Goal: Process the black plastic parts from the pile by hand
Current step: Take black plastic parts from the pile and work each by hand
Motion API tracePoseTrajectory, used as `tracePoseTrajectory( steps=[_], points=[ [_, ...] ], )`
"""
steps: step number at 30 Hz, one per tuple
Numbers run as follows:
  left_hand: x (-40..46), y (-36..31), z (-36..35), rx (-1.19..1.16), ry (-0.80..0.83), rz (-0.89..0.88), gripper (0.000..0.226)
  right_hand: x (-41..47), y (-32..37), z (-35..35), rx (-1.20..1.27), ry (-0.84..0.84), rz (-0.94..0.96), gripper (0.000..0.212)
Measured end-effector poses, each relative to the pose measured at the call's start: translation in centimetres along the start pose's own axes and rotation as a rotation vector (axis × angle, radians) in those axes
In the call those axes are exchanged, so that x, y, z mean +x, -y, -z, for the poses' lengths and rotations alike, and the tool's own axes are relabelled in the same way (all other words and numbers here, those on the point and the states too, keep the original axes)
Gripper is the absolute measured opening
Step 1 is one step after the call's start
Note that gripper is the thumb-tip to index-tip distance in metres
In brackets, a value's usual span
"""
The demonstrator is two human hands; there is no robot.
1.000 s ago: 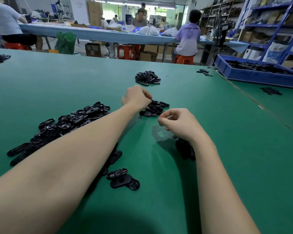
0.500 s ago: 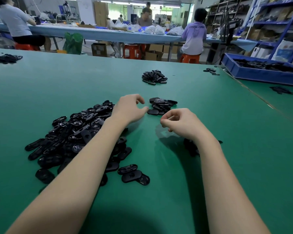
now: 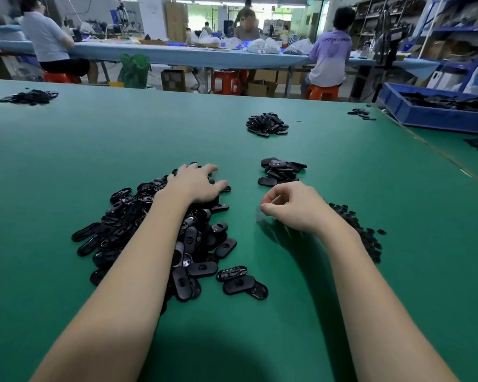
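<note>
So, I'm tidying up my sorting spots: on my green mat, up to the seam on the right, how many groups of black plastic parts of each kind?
Heaps of black oval plastic parts: 4 (big pile under the left hand, near heap, farther heap, far-left heap)
Heaps of small black bits: 1
Thin scatters of black parts: 1
Total: 6
</note>
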State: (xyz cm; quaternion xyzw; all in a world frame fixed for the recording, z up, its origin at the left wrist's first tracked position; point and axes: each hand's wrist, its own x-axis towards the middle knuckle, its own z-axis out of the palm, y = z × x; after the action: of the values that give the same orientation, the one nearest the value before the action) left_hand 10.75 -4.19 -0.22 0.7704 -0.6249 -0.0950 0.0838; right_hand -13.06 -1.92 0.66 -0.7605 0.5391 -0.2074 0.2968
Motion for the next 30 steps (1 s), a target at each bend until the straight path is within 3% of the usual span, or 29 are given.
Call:
tracePoseTrajectory(
  steps=[10,20,26,30],
  points=[
    [-2.1,-2.0,1.1,-0.022,-0.008,-0.123,0.010,0.0,-0.3,0.0,-0.008,-0.008,0.004,0.007],
    [-2.9,-3.5,1.8,-0.059,0.087,-0.145,0.012,0.0,-0.5,0.1,0.009,0.003,-0.007,0.006],
    [-3.3,-3.8,2.2,-0.064,0.018,-0.164,0.009,0.0,-0.4,0.2,0.010,0.008,-0.012,0.006],
    [-3.4,-3.9,2.5,-0.123,-0.039,-0.158,0.020,0.0,-0.5,0.3,0.019,0.007,-0.012,0.006]
  ],
)
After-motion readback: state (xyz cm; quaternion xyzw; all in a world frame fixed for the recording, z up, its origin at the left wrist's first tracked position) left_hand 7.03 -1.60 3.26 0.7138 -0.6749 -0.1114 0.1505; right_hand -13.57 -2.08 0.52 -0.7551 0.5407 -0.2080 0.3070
